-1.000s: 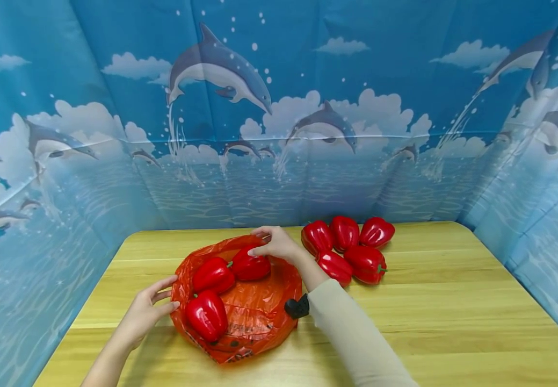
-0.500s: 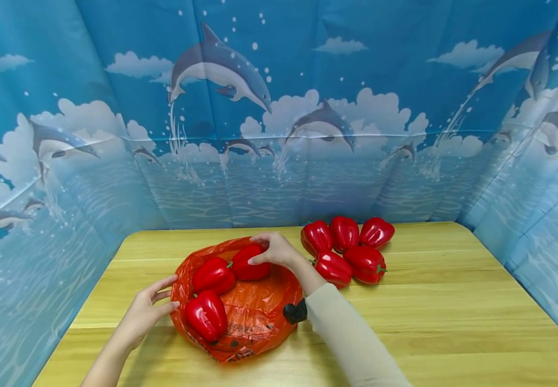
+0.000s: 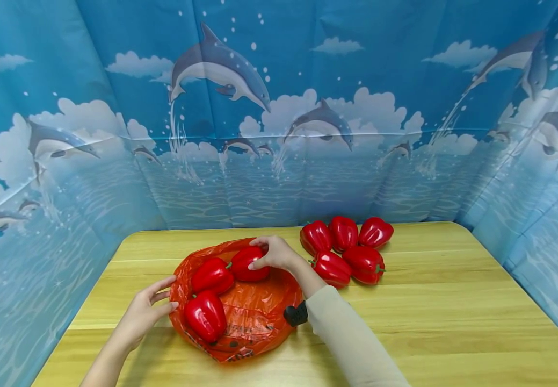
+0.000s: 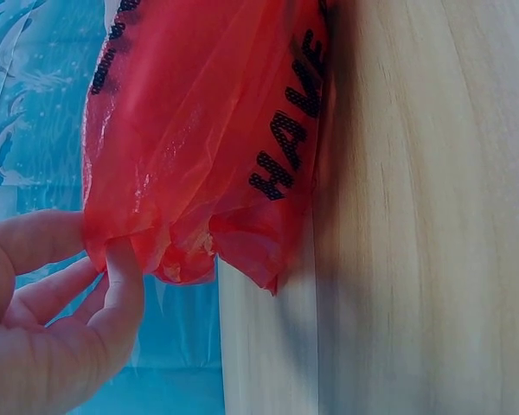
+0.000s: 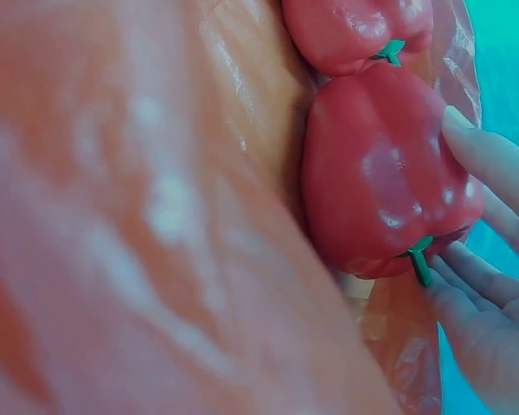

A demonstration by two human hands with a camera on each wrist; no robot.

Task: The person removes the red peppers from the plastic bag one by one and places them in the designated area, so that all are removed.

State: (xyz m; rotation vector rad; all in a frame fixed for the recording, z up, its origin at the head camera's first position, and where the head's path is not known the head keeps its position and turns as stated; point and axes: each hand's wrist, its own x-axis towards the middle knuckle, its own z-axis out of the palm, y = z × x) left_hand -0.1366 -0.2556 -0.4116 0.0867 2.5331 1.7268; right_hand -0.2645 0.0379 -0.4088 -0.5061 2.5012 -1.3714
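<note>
An orange-red plastic bag (image 3: 254,309) stands open-mouthed on the table, with three shiny red bell peppers inside. My right hand (image 3: 279,253) reaches over the bag's far right rim and holds the farthest bell pepper (image 3: 247,267), thumb on the near side. In the right wrist view that bell pepper (image 5: 381,164) shows its green stem toward the palm. Two others, a middle bell pepper (image 3: 212,276) and a near bell pepper (image 3: 205,316), lie along the bag's left side. My left hand (image 3: 140,312) pinches the left edge of the bag (image 4: 173,130) between thumb and fingers.
Several more red bell peppers (image 3: 364,263) sit in a cluster on the wooden table (image 3: 433,312), right of the bag and near the back edge. A blue dolphin-printed curtain (image 3: 279,188) encloses the back and sides. The right sleeve (image 3: 351,338) crosses the table's front.
My right hand has shifted slightly down and toward me at the far bell pepper; its fingers have come in from the bag's rim. The left hand stays at the bag's edge.
</note>
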